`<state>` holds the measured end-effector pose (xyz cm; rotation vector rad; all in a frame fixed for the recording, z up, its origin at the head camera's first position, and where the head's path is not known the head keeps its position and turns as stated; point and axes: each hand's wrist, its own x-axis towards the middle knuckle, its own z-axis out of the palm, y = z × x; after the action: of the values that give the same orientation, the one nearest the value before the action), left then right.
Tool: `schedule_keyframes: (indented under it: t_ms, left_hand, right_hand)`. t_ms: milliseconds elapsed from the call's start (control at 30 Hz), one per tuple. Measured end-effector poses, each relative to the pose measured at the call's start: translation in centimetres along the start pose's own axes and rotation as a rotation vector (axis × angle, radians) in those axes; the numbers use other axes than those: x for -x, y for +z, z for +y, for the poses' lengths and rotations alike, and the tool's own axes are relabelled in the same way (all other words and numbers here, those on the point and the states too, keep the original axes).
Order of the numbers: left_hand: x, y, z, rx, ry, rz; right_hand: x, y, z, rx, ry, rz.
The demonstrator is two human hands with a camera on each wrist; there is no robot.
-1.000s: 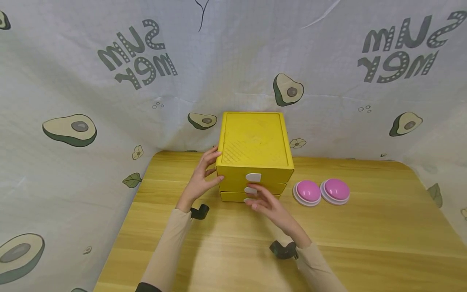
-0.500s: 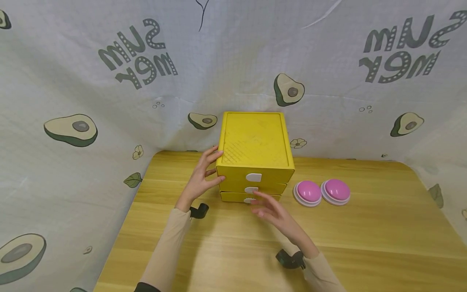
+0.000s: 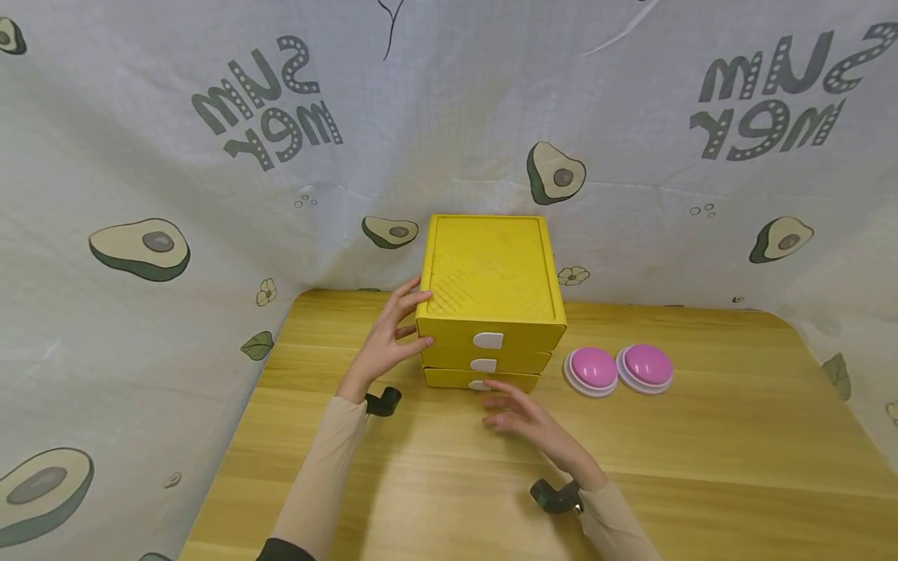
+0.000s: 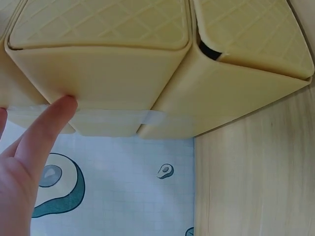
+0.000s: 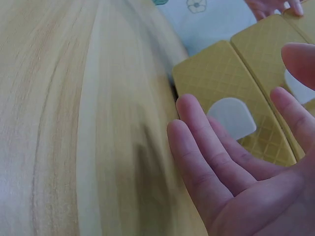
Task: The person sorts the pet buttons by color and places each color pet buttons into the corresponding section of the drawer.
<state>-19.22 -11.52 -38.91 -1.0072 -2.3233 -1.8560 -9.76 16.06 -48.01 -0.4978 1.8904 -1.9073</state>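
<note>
A yellow cabinet of three stacked drawers (image 3: 491,269) stands at the back of the table, its drawers pushed in. Each drawer has a white tab handle: top (image 3: 487,340), middle (image 3: 483,365) and bottom (image 3: 479,385). My left hand (image 3: 382,343) rests against the cabinet's left side, fingers extended and thumb by the front corner. In the left wrist view a fingertip (image 4: 69,102) touches the yellow side wall. My right hand (image 3: 522,417) is in front of the bottom drawer, fingers loosely spread and holding nothing. The right wrist view shows its fingers (image 5: 211,152) before the bottom handle (image 5: 232,118), partly covering it.
Two pink push buttons with white bases, one nearer (image 3: 592,368) and one farther right (image 3: 647,366), sit right of the cabinet. An avocado-print sheet (image 3: 449,117) hangs behind the wooden table (image 3: 701,436). Black wrist mounts (image 3: 554,496) project from both forearms.
My right hand has moved from the middle drawer's handle down to the bottom drawer's level, backing slightly away from the front. My left hand stays on the cabinet's side. The drawers look unmoved.
</note>
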Motion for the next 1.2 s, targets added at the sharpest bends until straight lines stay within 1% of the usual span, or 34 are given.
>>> schedule_keyframes:
  t_ms: [100,233,500,767,967,1200]
  left_hand:
    - [0.0,0.0,0.0,0.003,-0.016,-0.002]
    - [-0.1,0.1,0.0,0.008,-0.025,0.0]
    - [-0.1,0.2,-0.1,0.018,-0.028,0.018]
    - [-0.1,0.3,-0.3,0.03,-0.019,0.016]
    - [0.0,0.4,-0.4,0.035,-0.013,0.008]
    - [0.0,0.4,-0.4,0.024,-0.028,0.011]
  right_hand:
    - [-0.2,-0.1,0.4,-0.027,0.018,-0.005]
    - [-0.7,-0.3,0.9,-0.035,0.018,-0.013]
    - [-1.7,-0.6,1.3,-0.064,0.05,-0.006]
    - [-2.0,-0.6,1.8,-0.07,0.009,-0.011]
    - [-1.8,-0.4,1.9,-0.074,0.012,-0.004]
    - [-1.5,-0.1,1.6,-0.083,-0.007,-0.003]
